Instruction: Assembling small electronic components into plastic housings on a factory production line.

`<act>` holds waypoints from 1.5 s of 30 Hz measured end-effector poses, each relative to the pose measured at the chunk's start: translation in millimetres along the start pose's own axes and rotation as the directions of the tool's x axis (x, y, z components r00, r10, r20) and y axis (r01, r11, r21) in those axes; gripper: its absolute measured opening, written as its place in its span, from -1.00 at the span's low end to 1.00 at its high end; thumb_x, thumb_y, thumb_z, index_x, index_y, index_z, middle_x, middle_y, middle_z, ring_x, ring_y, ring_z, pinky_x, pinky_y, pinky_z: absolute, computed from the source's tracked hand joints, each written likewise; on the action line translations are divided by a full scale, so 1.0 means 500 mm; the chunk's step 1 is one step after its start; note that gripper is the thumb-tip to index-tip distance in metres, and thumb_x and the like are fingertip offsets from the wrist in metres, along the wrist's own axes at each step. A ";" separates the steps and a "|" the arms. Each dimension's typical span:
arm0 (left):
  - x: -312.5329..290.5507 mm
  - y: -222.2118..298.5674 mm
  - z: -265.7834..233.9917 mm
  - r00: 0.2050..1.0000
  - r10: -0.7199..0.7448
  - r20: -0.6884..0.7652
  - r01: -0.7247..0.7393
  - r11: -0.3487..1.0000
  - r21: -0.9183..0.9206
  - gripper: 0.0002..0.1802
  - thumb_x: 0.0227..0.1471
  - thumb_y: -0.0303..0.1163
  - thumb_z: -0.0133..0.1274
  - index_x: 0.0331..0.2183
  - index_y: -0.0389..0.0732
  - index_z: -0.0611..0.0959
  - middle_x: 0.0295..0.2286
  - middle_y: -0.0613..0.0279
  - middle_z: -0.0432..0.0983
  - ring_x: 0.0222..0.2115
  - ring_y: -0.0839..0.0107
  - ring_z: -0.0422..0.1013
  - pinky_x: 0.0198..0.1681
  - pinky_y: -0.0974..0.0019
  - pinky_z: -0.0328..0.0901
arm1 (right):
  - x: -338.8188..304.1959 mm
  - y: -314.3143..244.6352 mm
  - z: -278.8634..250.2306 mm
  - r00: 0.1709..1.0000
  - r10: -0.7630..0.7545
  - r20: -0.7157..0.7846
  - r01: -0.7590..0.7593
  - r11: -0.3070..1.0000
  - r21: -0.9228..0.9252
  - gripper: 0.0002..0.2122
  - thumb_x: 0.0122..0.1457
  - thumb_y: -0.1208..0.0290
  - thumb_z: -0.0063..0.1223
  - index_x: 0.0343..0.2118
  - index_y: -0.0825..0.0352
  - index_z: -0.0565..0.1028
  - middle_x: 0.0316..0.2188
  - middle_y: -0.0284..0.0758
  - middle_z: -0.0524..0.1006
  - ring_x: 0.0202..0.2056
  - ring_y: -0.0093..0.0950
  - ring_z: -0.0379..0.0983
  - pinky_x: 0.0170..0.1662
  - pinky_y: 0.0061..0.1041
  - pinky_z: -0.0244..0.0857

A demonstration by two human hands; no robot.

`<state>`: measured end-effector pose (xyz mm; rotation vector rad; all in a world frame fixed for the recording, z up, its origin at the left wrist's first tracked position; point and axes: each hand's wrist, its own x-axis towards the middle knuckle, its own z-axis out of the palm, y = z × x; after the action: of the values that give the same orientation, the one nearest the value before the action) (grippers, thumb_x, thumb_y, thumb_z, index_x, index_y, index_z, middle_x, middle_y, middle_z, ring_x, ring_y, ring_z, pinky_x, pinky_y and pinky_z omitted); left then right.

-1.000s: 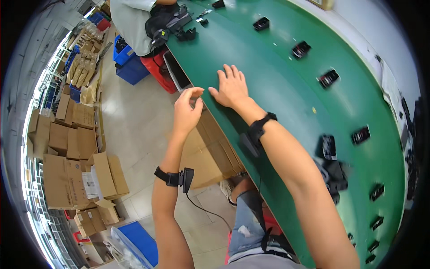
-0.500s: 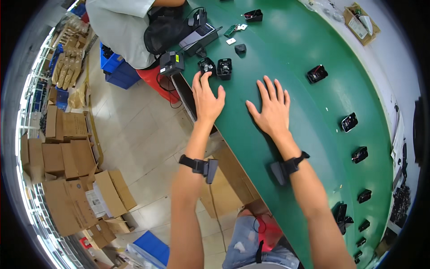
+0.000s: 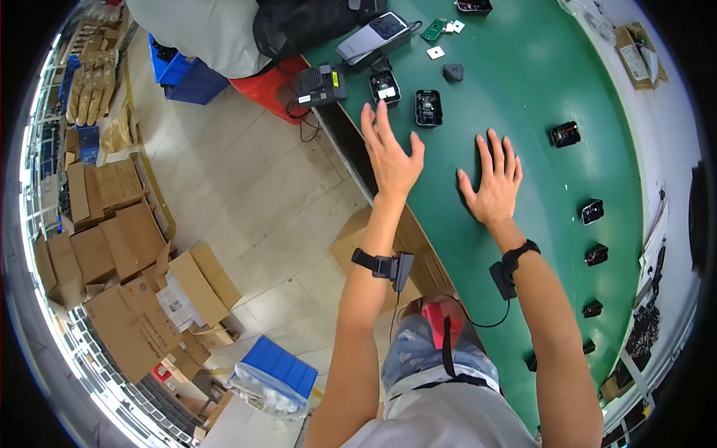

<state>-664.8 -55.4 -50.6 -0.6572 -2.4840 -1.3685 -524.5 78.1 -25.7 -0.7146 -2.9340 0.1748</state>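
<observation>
My left hand (image 3: pixel 393 163) reaches over the table's left edge, fingers stretched and apart, with nothing in its grasp. Its fingertips are at the near edge of a small black open housing (image 3: pixel 385 89) with a light part inside; whether they touch it I cannot tell. A second black open housing (image 3: pixel 429 109) stands just right of that one. On the green tabletop my right hand (image 3: pixel 493 188) is laid out with its fingers spread, holding nothing. Both wrists carry black straps with a small dark device.
A dark grey cap-like piece (image 3: pixel 452 72), a white square (image 3: pixel 435 52) and a green circuit board (image 3: pixel 433 30) lie farther back. Several black housings line the right side, one (image 3: pixel 565 134) nearest my right hand. A grey device (image 3: pixel 377 36) and a black box (image 3: pixel 321 85) stand back left, beside a co-worker.
The whole view has shifted and turned. My left fingertips, earlier over the left housing, are now at its near edge, and its inside shows more. My right hand stays spread over the table.
</observation>
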 end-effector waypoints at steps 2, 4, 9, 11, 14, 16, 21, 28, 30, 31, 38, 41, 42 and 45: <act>0.024 -0.001 -0.012 1.000 0.023 0.010 -0.023 1.000 0.020 -0.14 -0.16 -0.42 0.16 0.17 -0.30 0.17 0.08 -0.17 0.13 0.06 -0.14 0.14 0.11 -0.02 0.11 | -0.003 -0.001 0.000 1.000 -0.010 0.008 0.010 1.000 0.000 -0.36 0.09 -0.02 -0.02 0.23 0.09 0.18 0.30 -0.41 0.04 0.30 -0.26 -0.09 0.27 -0.08 -0.22; 0.046 0.005 -0.012 1.000 -0.018 -0.018 0.018 1.000 -0.024 -0.17 -0.17 -0.35 0.22 0.12 -0.29 0.25 0.01 -0.12 0.22 0.02 -0.09 0.18 0.09 0.01 0.12 | -0.007 0.001 0.001 1.000 -0.002 0.010 0.002 1.000 -0.003 -0.35 0.08 -0.02 -0.02 0.23 0.09 0.18 0.30 -0.41 0.05 0.30 -0.26 -0.09 0.27 -0.09 -0.22; 0.056 -0.029 -0.002 0.999 -0.048 -0.008 0.048 0.994 0.097 -0.46 -0.18 -0.29 0.28 -0.14 -0.23 0.47 -0.12 -0.01 0.33 -0.05 0.02 0.23 0.05 0.05 0.14 | -0.010 -0.002 -0.002 1.000 0.003 0.010 -0.003 1.000 -0.009 -0.35 0.08 -0.03 -0.02 0.23 0.08 0.18 0.30 -0.42 0.05 0.30 -0.26 -0.09 0.28 -0.10 -0.23; 0.052 -0.034 0.001 0.998 -0.060 0.017 0.060 0.998 0.026 -0.58 -0.16 -0.37 0.25 -0.22 -0.20 0.46 -0.16 0.07 0.39 -0.05 0.02 0.24 0.03 0.03 0.14 | -0.007 -0.001 -0.002 1.000 0.005 0.006 -0.005 1.000 -0.007 -0.36 0.08 -0.03 -0.03 0.23 0.06 0.18 0.30 -0.43 0.05 0.29 -0.27 -0.09 0.28 -0.11 -0.23; 0.027 -0.031 0.009 0.999 -0.003 -0.043 0.003 1.000 -0.007 -0.57 -0.16 -0.39 0.25 -0.21 -0.21 0.46 -0.13 0.05 0.40 -0.04 0.02 0.27 0.03 0.03 0.14 | -0.011 0.003 0.000 1.000 0.008 0.004 -0.008 1.000 -0.010 -0.36 0.08 -0.03 -0.03 0.23 0.05 0.17 0.30 -0.43 0.04 0.30 -0.28 -0.09 0.28 -0.12 -0.23; 0.018 -0.032 0.011 0.998 0.014 -0.063 -0.014 1.000 0.013 -0.56 -0.15 -0.43 0.23 -0.18 -0.23 0.45 -0.11 0.02 0.41 -0.05 0.01 0.31 0.02 0.05 0.17 | -0.007 0.001 -0.001 1.000 0.007 0.005 -0.007 1.000 -0.016 -0.36 0.08 -0.03 -0.04 0.24 0.05 0.17 0.30 -0.43 0.04 0.30 -0.28 -0.09 0.28 -0.12 -0.23; 0.012 -0.016 0.012 0.982 -0.153 -0.107 0.115 0.948 -0.297 -0.36 -0.09 -0.54 0.17 0.03 -0.31 0.29 -0.02 -0.04 0.42 0.01 -0.03 0.34 0.10 0.12 0.17 | -0.006 0.000 0.001 1.000 0.004 0.001 -0.004 1.000 -0.021 -0.35 0.08 -0.04 -0.04 0.24 0.05 0.17 0.30 -0.44 0.04 0.29 -0.28 -0.09 0.28 -0.13 -0.23; 0.008 -0.023 0.008 0.990 -0.111 -0.084 0.089 0.969 -0.230 -0.27 -0.07 -0.58 0.17 0.10 -0.29 0.19 0.02 -0.15 0.37 0.05 0.04 0.33 0.12 0.17 0.17 | -0.008 -0.001 0.001 1.000 0.005 -0.004 -0.005 1.000 -0.014 -0.36 0.08 -0.04 -0.04 0.24 0.05 0.18 0.30 -0.44 0.05 0.29 -0.28 -0.09 0.28 -0.13 -0.23; 0.010 -0.024 0.010 0.993 -0.077 -0.085 0.058 0.976 -0.211 -0.26 -0.07 -0.58 0.17 0.11 -0.29 0.18 0.02 -0.15 0.38 0.05 0.04 0.33 0.12 0.17 0.17 | -0.007 -0.001 0.001 1.000 0.006 -0.003 -0.006 1.000 -0.012 -0.36 0.08 -0.04 -0.04 0.23 0.04 0.18 0.30 -0.44 0.06 0.29 -0.28 -0.09 0.28 -0.13 -0.23; 0.010 -0.025 0.010 0.994 -0.077 -0.083 0.058 0.975 -0.212 -0.26 -0.07 -0.58 0.17 0.11 -0.29 0.18 0.02 -0.15 0.38 0.05 0.04 0.33 0.12 0.17 0.17 | -0.006 -0.001 0.001 1.000 0.007 -0.004 -0.007 1.000 -0.012 -0.36 0.08 -0.04 -0.04 0.23 0.04 0.18 0.30 -0.44 0.06 0.29 -0.28 -0.08 0.28 -0.13 -0.23; 0.012 -0.025 0.013 0.993 -0.072 -0.089 0.055 0.983 -0.177 -0.28 -0.07 -0.56 0.18 0.10 -0.31 0.20 0.00 -0.17 0.38 0.05 0.02 0.34 0.12 0.16 0.17 | -0.006 -0.001 0.002 1.000 0.007 -0.010 -0.007 1.000 -0.004 -0.37 0.07 -0.03 -0.04 0.22 0.05 0.20 0.29 -0.44 0.07 0.29 -0.28 -0.07 0.27 -0.12 -0.21; 0.012 -0.023 0.012 0.993 -0.083 -0.080 0.069 0.984 -0.163 -0.27 -0.07 -0.53 0.18 0.10 -0.32 0.20 -0.01 -0.19 0.39 0.03 0.00 0.35 0.11 0.15 0.18 | -0.004 0.000 -0.001 1.000 0.006 -0.016 -0.006 1.000 -0.005 -0.37 0.07 -0.04 -0.03 0.22 0.05 0.20 0.29 -0.43 0.08 0.29 -0.28 -0.07 0.27 -0.11 -0.20; 0.014 -0.022 0.011 0.994 -0.092 -0.066 0.081 0.985 -0.155 -0.27 -0.06 -0.52 0.18 0.10 -0.32 0.19 -0.02 -0.20 0.39 0.02 -0.01 0.35 0.11 0.14 0.18 | -0.004 -0.001 -0.002 1.000 0.006 -0.017 -0.006 1.000 -0.006 -0.37 0.07 -0.04 -0.03 0.22 0.05 0.20 0.29 -0.43 0.08 0.29 -0.28 -0.07 0.27 -0.11 -0.20; 0.018 -0.028 0.004 0.993 -0.071 -0.099 0.047 0.974 -0.223 -0.20 -0.09 -0.32 0.22 0.11 -0.36 0.21 0.02 -0.21 0.32 0.04 -0.07 0.29 0.12 0.08 0.14 | -0.004 -0.011 -0.004 1.000 0.002 -0.022 -0.001 1.000 0.012 -0.36 0.06 -0.04 -0.03 0.22 0.05 0.20 0.29 -0.42 0.08 0.29 -0.27 -0.07 0.27 -0.11 -0.20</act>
<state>-679.2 -57.9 -58.4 -0.5411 -2.3070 -1.6721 -524.9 72.8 -23.0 -0.7125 -2.9092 0.1829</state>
